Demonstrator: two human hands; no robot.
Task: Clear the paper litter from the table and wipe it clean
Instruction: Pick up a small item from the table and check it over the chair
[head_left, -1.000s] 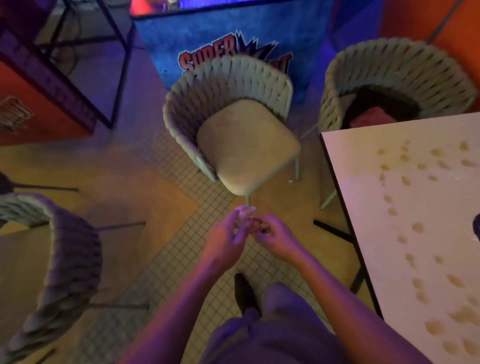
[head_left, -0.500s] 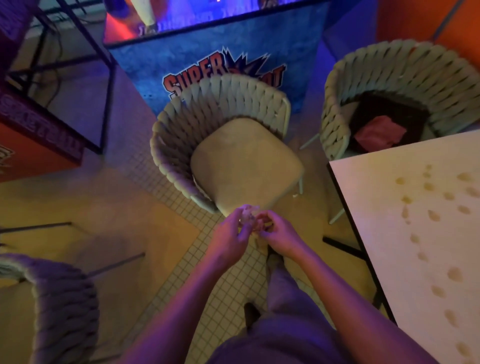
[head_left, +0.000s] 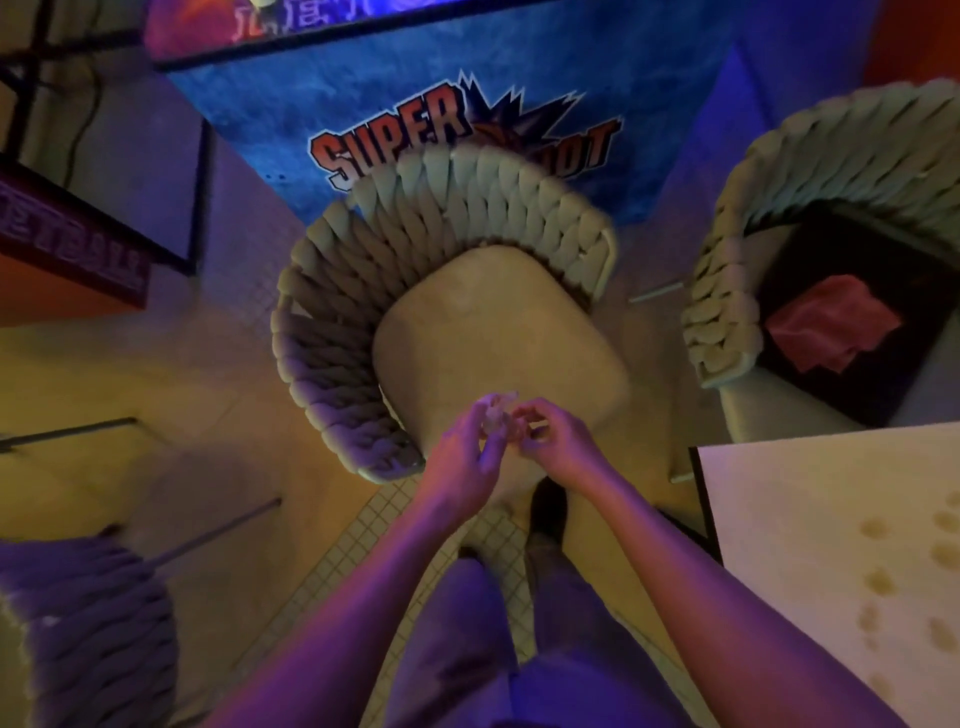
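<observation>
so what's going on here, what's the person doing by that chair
A person stands facing a woven chair, both hands together in front of them. The left hand and right hand pinch a small crumpled wad of paper. The table at right shows rows of spots. A pink cloth lies on the second chair.

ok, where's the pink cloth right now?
Head view, right side: the pink cloth lies on the dark seat of the right woven chair, just beyond the table corner.
</observation>
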